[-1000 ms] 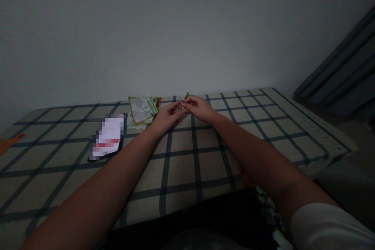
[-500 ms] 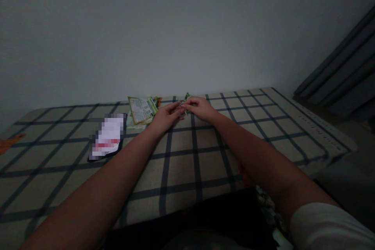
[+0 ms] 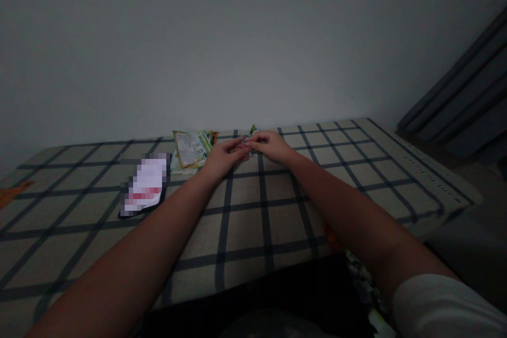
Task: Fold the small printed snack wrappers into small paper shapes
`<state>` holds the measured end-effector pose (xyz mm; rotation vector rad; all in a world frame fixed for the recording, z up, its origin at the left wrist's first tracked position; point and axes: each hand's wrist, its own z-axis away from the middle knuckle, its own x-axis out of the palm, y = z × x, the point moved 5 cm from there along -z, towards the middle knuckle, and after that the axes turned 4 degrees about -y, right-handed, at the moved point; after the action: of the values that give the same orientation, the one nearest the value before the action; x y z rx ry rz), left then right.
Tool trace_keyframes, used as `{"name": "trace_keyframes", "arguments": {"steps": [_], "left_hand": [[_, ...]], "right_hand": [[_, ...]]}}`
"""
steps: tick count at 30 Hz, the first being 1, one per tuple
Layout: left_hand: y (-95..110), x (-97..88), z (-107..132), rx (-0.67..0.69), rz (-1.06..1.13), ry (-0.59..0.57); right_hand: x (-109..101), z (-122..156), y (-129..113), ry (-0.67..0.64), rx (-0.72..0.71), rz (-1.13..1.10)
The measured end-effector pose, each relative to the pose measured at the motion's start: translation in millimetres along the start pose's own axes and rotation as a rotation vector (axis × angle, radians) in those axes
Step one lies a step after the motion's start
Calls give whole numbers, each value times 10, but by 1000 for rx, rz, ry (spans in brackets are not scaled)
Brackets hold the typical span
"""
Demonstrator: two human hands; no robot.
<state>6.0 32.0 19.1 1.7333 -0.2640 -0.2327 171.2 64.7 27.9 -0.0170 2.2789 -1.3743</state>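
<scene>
At the far side of the table my left hand point(image 3: 225, 157) and my right hand point(image 3: 271, 144) meet, fingertips almost touching. Between them they pinch a small, thin piece with light and dark parts point(image 3: 243, 139). Its kind is too small and dim to tell, and fingers cover most of it. Just behind my right hand a green and white scrap point(image 3: 254, 129) pokes out, partly hidden. Left of my left hand lies a pile of green and white printed packets point(image 3: 191, 149).
A checked cloth point(image 3: 245, 227) covers the table, which meets a plain wall point(image 3: 253, 42). A phone-like slab point(image 3: 146, 185), its face blurred out, lies at left. An orange patch point(image 3: 13, 193) shows at the left edge. A grey curtain point(image 3: 463, 84) hangs at right.
The small piece between my fingertips has turned slightly, with a slight shift of the fingers. Both arms, the packets and the phone-like slab stay where they were.
</scene>
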Motion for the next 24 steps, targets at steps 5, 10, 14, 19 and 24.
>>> {"name": "trace_keyframes", "arguments": {"steps": [5,10,14,19,24], "left_hand": [[16,-17,-10,12,47,25],[-14,-42,-44,-15,94,74],[-32,-65,-54,-60,161,153],[-8,-69,-39,-90,247,191],[21,-78,-23,-90,320,191]], "right_hand": [[6,9,-26,8,14,-29],[26,8,-2,14,11,-100],[36,9,-13,-4,-11,-84],[30,-3,-37,-14,4,-27],[15,-1,-66,-1,-15,-4]]}}
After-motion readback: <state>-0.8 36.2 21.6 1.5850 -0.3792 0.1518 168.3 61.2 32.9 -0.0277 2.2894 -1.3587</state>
